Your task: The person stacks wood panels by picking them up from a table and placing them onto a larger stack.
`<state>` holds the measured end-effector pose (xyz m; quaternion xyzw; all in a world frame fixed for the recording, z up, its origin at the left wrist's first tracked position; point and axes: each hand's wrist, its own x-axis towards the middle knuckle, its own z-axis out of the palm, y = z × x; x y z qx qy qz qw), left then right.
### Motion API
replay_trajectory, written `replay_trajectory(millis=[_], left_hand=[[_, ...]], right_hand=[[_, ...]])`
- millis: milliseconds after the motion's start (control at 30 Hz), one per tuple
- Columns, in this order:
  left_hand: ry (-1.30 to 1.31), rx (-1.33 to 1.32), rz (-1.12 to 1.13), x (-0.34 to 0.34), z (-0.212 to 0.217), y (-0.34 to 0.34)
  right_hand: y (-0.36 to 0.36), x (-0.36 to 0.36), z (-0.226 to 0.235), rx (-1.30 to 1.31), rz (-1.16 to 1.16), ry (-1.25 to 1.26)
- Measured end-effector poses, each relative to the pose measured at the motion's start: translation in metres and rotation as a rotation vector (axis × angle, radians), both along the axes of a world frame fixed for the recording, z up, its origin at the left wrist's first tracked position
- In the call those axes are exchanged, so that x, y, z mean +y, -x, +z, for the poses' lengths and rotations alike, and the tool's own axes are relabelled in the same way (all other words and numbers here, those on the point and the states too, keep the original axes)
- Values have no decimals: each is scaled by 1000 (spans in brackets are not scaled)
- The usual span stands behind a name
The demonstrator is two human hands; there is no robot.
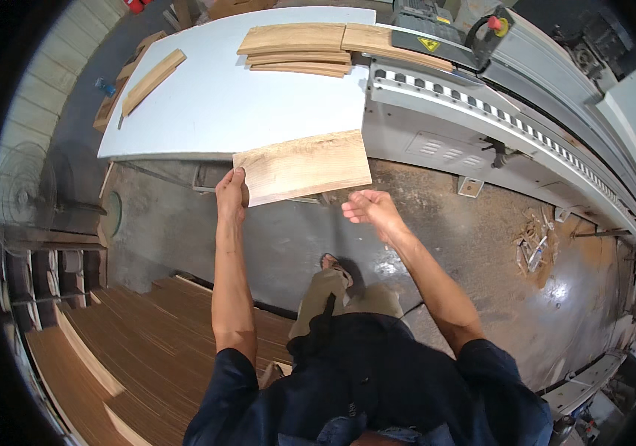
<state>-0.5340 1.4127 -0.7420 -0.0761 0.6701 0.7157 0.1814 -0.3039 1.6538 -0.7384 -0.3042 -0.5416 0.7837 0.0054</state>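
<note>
My left hand (pixel 231 195) grips the left end of a rectangular wood-grain panel (pixel 304 166), thumb on its upper face. The panel is held out in front of me, overlapping the near edge of a white table (pixel 206 104). Its right end is tilted slightly up and away. My right hand (pixel 373 213) hangs just below the panel's right corner, apart from it. The fingers there are curled together against the thumb; whether anything small is between them is hidden. At the table's far side lies a stack of similar panels (pixel 294 49).
Beyond the table, a long grey machine (pixel 437 123) with a roller track runs to the right. Another wood-grain panel (pixel 366 37) reaches into it. More panels (pixel 153 83) lie at the table's left. Brown boards (pixel 147 334) are stacked at my lower left. Scraps (pixel 537 245) litter the floor at right.
</note>
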Motion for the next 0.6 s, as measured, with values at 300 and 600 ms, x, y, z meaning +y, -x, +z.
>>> replay_trajectory(millis=[300, 600], left_hand=[[843, 823, -306, 52, -15, 178], [1207, 1017, -701, 81, -25, 172]], right_hand=[[245, -2, -10, 218, 380, -1479], [277, 66, -18, -257, 353, -1527]])
